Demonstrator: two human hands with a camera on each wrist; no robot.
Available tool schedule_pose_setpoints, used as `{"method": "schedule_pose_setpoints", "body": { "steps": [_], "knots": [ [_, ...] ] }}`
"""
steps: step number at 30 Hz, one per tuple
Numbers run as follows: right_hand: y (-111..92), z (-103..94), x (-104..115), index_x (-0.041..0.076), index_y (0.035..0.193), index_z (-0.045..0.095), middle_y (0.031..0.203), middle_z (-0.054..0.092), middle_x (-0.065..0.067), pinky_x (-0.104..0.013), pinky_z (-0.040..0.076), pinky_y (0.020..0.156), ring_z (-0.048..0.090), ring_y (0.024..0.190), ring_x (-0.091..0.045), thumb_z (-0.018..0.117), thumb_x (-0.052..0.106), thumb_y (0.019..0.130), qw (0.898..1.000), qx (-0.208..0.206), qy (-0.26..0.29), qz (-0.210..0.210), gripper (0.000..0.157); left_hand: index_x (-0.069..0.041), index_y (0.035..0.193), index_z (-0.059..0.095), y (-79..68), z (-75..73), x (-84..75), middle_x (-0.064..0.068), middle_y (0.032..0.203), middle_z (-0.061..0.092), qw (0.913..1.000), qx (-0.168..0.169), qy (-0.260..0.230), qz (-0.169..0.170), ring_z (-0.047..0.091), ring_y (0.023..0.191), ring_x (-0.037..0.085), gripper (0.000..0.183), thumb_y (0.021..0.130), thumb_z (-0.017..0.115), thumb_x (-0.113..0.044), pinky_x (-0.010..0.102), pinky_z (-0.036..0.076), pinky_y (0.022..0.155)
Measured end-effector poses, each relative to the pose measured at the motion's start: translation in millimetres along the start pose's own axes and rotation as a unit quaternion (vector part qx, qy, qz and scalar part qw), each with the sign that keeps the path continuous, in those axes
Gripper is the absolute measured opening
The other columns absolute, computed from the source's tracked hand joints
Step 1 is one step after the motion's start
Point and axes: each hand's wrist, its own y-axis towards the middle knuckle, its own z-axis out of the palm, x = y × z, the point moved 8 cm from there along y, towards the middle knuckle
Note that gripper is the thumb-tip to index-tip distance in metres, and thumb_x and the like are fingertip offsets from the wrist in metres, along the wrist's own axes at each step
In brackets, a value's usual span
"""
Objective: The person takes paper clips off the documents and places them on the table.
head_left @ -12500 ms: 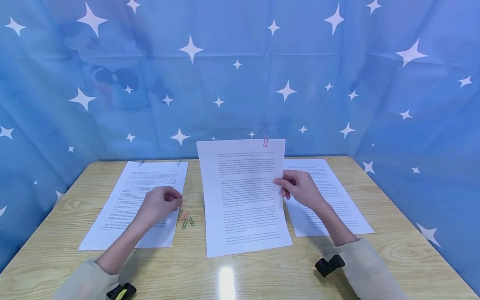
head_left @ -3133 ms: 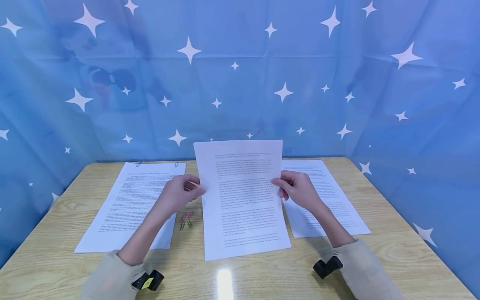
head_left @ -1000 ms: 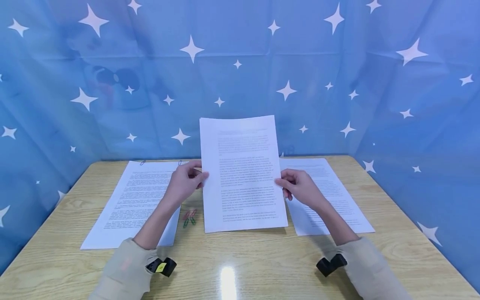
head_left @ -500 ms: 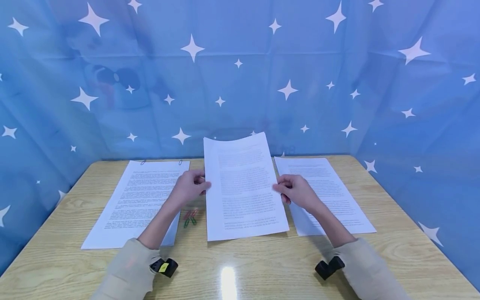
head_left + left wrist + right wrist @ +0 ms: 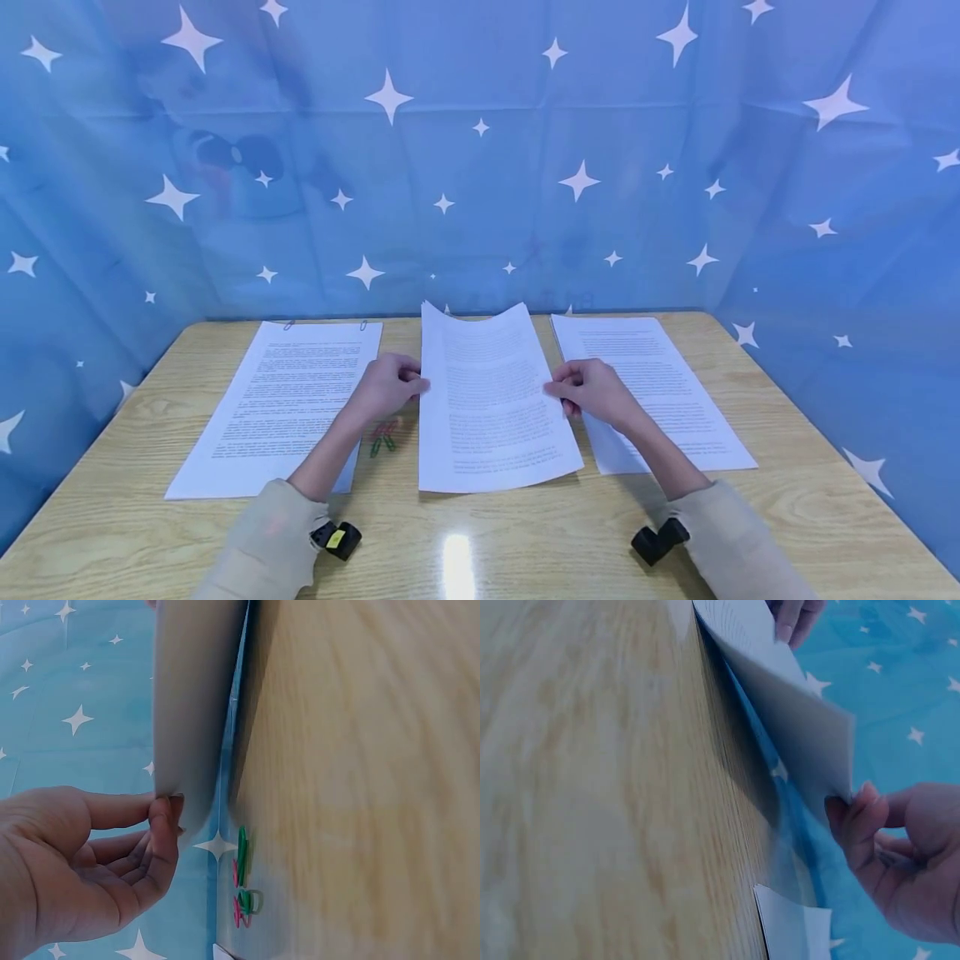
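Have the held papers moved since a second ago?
Yes, downward: in the head view, the held papers have dropped against the starry backdrop, their top edge now much lower.

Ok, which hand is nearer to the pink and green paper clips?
Left. The left hand is just above the paper clips in the head view, pinching the left edge of the held papers; the right hand is across at their right edge, farther off.

Reached forward with left forearm and right forearm, angling both inward. Held left hand and right hand apart at near-equal height, with thumbs pointing toward each other. Pinched between thumbs and fingers on both, curling fingers inward.
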Motion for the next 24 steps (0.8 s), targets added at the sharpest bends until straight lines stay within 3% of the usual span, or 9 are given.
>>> {"method": "schedule_pose_setpoints", "body": {
  "steps": [7, 15, 24],
  "knots": [
    [-0.8, 1.5, -4.8, -0.001, 0.102, 0.064, 0.064, 0.062, -0.006, -0.034, 0.052, 0.057, 0.060, 0.055, -0.018, 0.069, 0.018, 0.098, 1.000, 0.008, 0.000, 0.015, 0.020, 0.011, 0.123, 0.065, 0.1, 4.3, 2.2, 0.011, 0.094, 0.068, 0.9997, 0.016, 0.009, -0.017, 0.065, 0.086, 0.022, 0.031, 0.094, 0.066, -0.001, 0.035, 0.054, 0.078],
    [-1.0, 2.4, -10.2, -0.002, 0.101, 0.065, 0.068, 0.063, -0.007, -0.032, 0.054, 0.059, 0.061, 0.058, -0.018, 0.066, 0.012, 0.098, 0.999, 0.023, 0.002, 0.030, 0.015, 0.012, 0.128, 0.061, -0.1, 4.6, 5.2, 0.013, 0.102, 0.066, 0.9986, 0.047, 0.011, -0.019, 0.062, 0.094, 0.023, 0.037, 0.094, 0.066, -0.003, 0.038, 0.052, 0.085],
    [-0.6, 0.5, -16.5, -0.005, 0.104, 0.065, 0.075, 0.065, -0.008, -0.033, 0.055, 0.061, 0.062, 0.063, -0.017, 0.067, 0.011, 0.097, 0.999, 0.022, -0.001, 0.043, 0.018, 0.016, 0.137, 0.050, -0.3, 6.1, 15.3, 0.021, 0.119, 0.063, 0.9952, 0.079, -0.048, -0.030, 0.059, 0.113, 0.031, 0.051, 0.093, 0.068, -0.001, 0.043, 0.051, 0.095]
  ]
}}
